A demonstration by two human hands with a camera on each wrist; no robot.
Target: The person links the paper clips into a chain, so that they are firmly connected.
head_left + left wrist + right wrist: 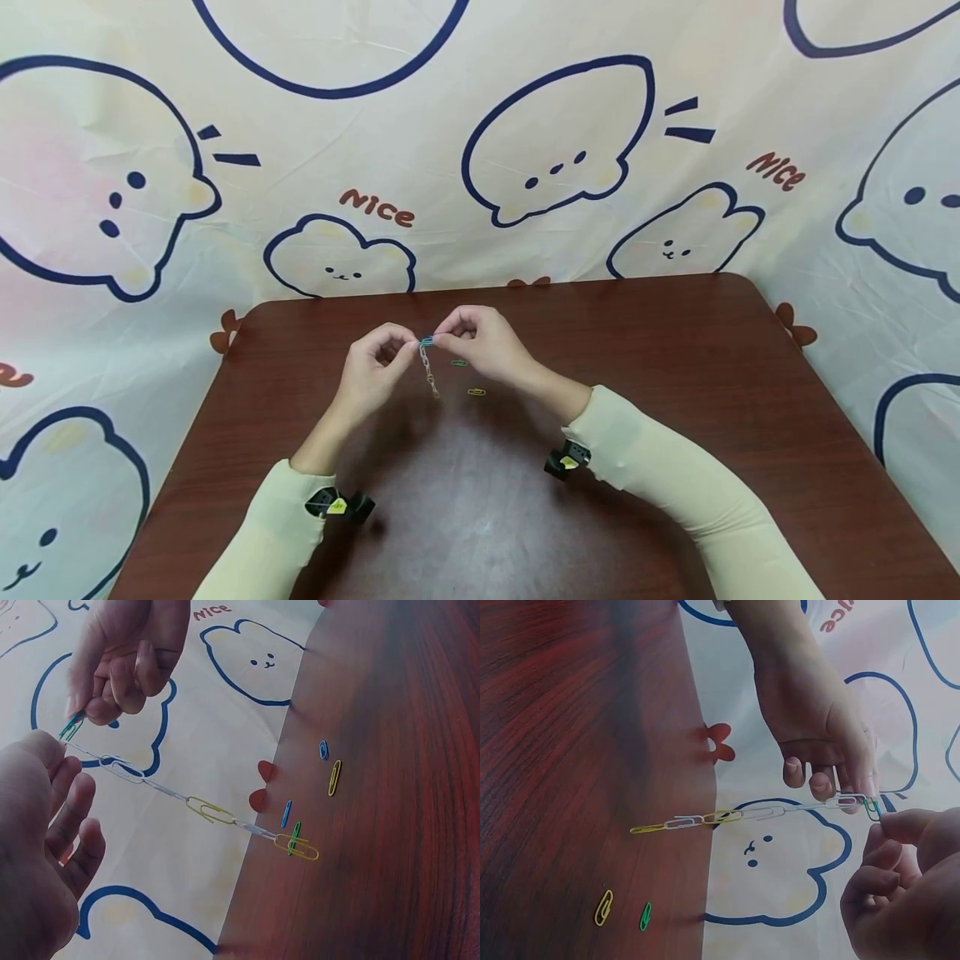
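Both hands meet above the table's far half. My left hand pinches the top end of a paper clip chain, which hangs down in white and yellow links. My right hand pinches a green paper clip, bluish in the head view, between thumb and forefinger. That clip touches the chain's top white clip; whether the two are linked I cannot tell. The fingertips partly cover both. A yellow clip forms the chain's lower end.
On the brown table lie a loose yellow paper clip and a green one. Two blue paper clips, one upper and one lower, show in the left wrist view. A cartoon-printed cloth hangs behind the table.
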